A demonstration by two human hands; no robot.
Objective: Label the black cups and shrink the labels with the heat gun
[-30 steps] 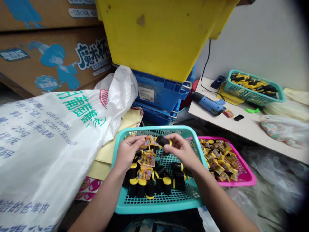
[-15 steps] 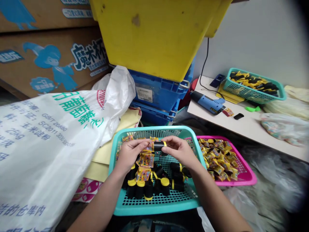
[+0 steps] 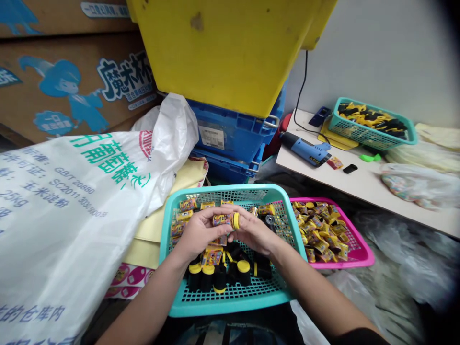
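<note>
Between my hands, above the turquoise basket [image 3: 233,309], is a small canister [image 3: 223,220] with a colourful printed sleeve round its body and a yellow lid on its right end. My left hand [image 3: 201,233] is closed on its left part, thumb below and fingers above. My right hand [image 3: 254,233] is closed at the lid end. Under them lie plain black canisters [image 3: 243,277] with yellow lids, some upright and some on their sides. Loose printed sleeves [image 3: 212,257] rest among these. Several sleeved canisters [image 3: 184,215] lie along the basket's left and far sides.
A pink basket [image 3: 363,254] of yellow wrapped pieces stands right. On a white board lie a blue heat gun [image 3: 305,149] and a small turquoise basket [image 3: 373,136] of black and yellow parts. A white sack [image 3: 72,230] lies left. Yellow [image 3: 230,52] and blue crates [image 3: 230,132] rise ahead.
The canister between my hands was bare black with the sleeve at its left end; now the sleeve covers its body. My hands have come closer together.
</note>
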